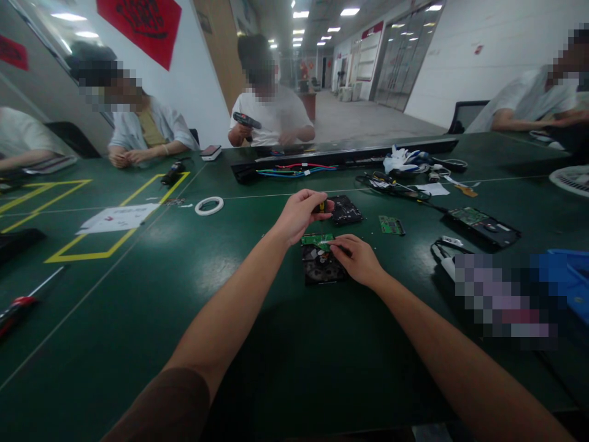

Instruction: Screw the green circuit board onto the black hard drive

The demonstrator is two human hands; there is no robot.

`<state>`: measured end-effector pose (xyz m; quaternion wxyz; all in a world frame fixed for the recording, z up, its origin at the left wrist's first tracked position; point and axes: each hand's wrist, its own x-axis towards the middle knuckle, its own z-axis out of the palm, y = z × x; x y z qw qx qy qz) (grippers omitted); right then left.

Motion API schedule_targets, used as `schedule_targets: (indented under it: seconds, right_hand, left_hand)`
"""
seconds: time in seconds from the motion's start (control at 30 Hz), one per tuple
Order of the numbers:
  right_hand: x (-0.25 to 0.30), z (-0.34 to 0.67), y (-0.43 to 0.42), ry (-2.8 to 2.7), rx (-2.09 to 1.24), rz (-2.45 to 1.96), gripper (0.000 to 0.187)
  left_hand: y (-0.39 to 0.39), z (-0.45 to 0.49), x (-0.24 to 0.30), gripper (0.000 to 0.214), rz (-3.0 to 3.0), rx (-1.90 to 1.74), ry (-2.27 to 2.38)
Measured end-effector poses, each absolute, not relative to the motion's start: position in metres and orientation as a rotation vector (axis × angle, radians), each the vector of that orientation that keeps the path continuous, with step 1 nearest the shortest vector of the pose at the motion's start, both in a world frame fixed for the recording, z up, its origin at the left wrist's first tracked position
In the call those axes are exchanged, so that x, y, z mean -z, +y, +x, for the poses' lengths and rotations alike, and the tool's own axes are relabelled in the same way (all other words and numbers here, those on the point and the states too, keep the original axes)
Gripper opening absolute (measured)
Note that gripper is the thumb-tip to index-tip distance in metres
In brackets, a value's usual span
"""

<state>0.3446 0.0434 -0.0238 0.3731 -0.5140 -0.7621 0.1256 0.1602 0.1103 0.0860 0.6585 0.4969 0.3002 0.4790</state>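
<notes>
A hard drive (324, 270) lies on the green table in front of me, its underside up. At its far end is a green circuit board (317, 239), apparently a little askew on the drive. My right hand (358, 261) is closed, thumb and finger pinching the right edge of this board. Above the drive's far end, my left hand (301, 213) is wrapped round a small black-and-yellow screwdriver (321, 207), mostly hidden by the fingers. Just beyond my hands sits a second hard drive (346, 210). A loose circuit board (391, 225) rests to the right.
Farther right are a cabled hard drive (483, 225), a white power strip (446, 264) and a blue tray (570, 279). White gloves (402, 161) lie near a long black trough (350, 158) with wires. Left are a tape roll (209, 205), paper (117, 218) and a red-handled screwdriver (21, 307). Several people sit around.
</notes>
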Motion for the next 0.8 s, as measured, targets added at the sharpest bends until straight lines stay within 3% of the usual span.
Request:
schedule_targets:
  seconds: [0.8]
  right_hand:
    - [0.0265, 0.3464, 0.0455, -1.952, -0.322, -1.302, 0.025]
  left_hand:
    - [0.1157, 0.1576, -0.0833, 0.015, 1.166, -1.102, 0.687]
